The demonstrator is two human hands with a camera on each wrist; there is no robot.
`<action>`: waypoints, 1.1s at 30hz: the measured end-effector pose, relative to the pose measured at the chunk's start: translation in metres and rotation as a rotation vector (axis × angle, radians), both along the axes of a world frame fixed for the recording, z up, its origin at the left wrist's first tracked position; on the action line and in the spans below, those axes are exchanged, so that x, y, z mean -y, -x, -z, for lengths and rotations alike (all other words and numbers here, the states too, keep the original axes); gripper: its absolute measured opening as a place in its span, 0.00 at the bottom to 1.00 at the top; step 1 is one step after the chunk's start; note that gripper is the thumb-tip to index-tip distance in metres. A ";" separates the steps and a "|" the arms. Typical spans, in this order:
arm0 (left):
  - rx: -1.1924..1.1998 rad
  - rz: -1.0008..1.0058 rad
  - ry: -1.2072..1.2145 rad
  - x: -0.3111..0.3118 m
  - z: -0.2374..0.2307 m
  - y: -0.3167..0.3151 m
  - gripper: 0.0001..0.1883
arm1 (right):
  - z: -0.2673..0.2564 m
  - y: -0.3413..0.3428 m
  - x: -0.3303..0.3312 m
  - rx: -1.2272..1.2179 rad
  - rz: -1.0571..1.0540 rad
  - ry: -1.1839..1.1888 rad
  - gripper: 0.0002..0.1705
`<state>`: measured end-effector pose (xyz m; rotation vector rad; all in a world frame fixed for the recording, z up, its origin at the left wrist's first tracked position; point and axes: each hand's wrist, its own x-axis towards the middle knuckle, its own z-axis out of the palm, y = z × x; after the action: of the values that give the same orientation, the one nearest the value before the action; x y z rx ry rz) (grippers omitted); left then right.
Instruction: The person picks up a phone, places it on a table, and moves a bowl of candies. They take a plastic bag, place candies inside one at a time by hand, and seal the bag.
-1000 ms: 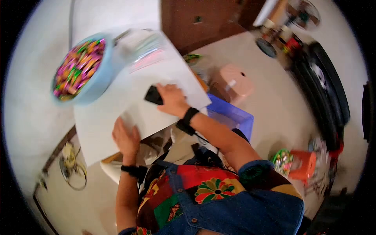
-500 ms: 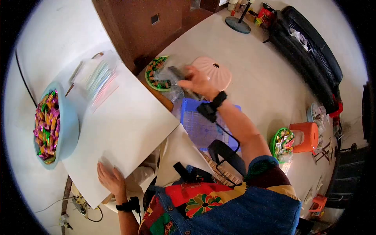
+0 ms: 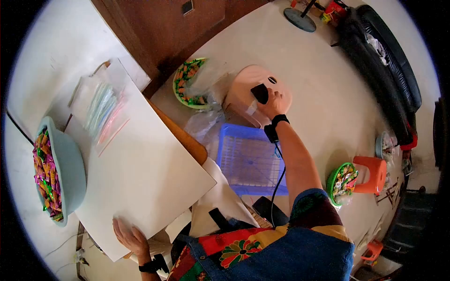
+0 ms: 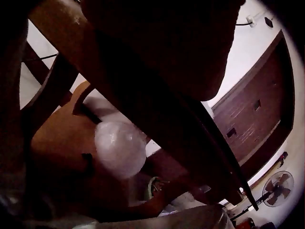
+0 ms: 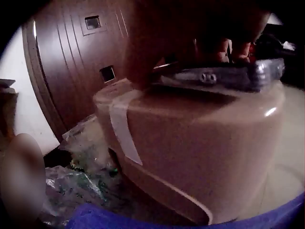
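My right hand (image 3: 272, 103) reaches out over the floor and grips a black phone (image 3: 259, 94), fingers bent around its edges. Under it stands a pink plastic stool (image 3: 248, 77) with a slot in its top. In the right wrist view the phone (image 5: 214, 76) lies flat at the stool's top, fingertips right at its far side. My left hand (image 3: 131, 236) rests on the near edge of the white table (image 3: 150, 154), fingers fairly straight and holding nothing. The left wrist view is mostly dark, with the table's underside across it.
A blue basin (image 3: 72, 168) of wrapped snacks and plastic zip bags (image 3: 101, 110) sit on the table. A blue crate (image 3: 253, 161), a green-rimmed basket (image 3: 187, 84) of snacks, another green basket (image 3: 333, 182) and a red stool (image 3: 375, 173) stand on the floor.
My right hand has carried the phone from the tabletop, past the table's edge, rightward to the pink stool. The left hand stays on the table. The head view has turned right.
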<state>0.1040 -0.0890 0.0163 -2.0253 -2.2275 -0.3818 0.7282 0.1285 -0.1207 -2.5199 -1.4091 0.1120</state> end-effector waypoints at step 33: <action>0.137 0.005 -0.084 0.002 -0.025 -0.015 0.29 | -0.250 0.436 -0.172 0.210 -1.163 -0.450 0.15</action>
<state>0.1188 -0.0905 0.0409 -2.0189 -2.2418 -0.6218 0.2927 0.3001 0.1295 -1.1434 -2.4432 -0.2422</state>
